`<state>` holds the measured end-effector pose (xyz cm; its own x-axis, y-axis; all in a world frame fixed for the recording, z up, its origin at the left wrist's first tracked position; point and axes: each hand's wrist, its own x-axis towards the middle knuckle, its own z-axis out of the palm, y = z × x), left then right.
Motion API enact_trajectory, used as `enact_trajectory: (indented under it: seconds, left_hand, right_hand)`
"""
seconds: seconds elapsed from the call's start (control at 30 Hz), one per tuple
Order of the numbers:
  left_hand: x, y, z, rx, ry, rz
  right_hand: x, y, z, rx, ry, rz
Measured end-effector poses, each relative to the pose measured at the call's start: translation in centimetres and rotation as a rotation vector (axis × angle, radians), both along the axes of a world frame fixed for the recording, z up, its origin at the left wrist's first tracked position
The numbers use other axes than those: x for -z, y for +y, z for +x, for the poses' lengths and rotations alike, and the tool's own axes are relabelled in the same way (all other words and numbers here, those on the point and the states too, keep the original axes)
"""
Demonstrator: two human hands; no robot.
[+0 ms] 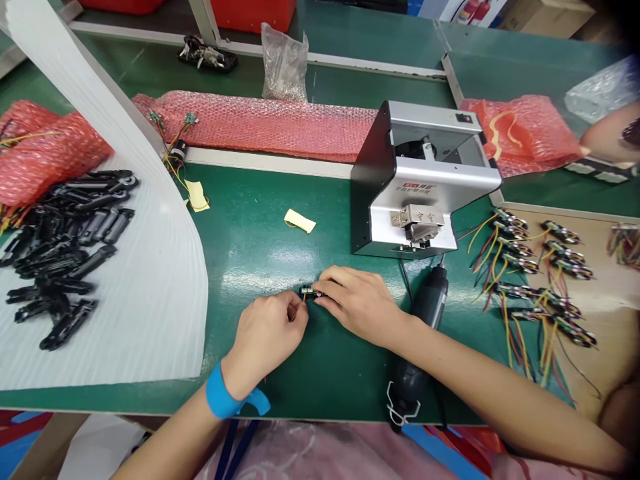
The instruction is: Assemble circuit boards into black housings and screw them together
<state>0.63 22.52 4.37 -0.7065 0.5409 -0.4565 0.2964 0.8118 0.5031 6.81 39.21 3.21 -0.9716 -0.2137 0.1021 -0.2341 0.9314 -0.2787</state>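
Note:
A small black housing with a green circuit board [306, 292] lies between my two hands at the middle of the bench. The fingertips of my right hand [363, 303] are closed on its right end. Thumb and forefinger of my left hand [267, 333] pinch at its left end, where a thin orange wire shows; the rest of the wires is mostly hidden under this hand. A blue wrist strap [220, 393] is around my left wrist. Beyond my hands, a yellow paper piece [300, 221] lies on the green bench [240, 233].
A grey machine [425, 180] stands behind my right hand. A black power screwdriver [425, 320] lies by my right forearm. Wired boards [540, 300] lie at right, black housings [70, 253] on white foam [165, 320] at left. Pink bubble wrap [270, 127] lines the back. Another person's hand [610, 137] is at far right.

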Motion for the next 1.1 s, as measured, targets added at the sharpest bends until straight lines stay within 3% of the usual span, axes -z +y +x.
enact_trajectory:
  seconds: [0.37, 0.63, 0.8, 0.93, 1.1]
  left_hand:
    - [-0.2, 0.4, -0.2, 0.035, -0.019, -0.002]
    - [-0.3, 0.8, -0.1, 0.06, 0.029, -0.028]
    - [-1.2, -0.5, -0.6, 0.138, 0.136, -0.061]
    - [-0.9, -1.4, -2.2, 0.148, 0.247, 0.149]
    - [0.7, -0.5, -3.8, 0.223, 0.16, 0.385]
  right_hand:
    - [-0.1, -0.6, 0.3, 0.027, 0.137, 0.14]
    - [-0.2, -0.4, 0.1, 0.039, 0.04, 0.106]
    - [-0.1, -0.3, 0.0, 0.035, 0.007, 0.074]
    - [-0.1, -0.3, 0.0, 0.036, 0.022, 0.054]
    - [0.0, -0.3, -0.1, 0.047, 0.053, 0.038]
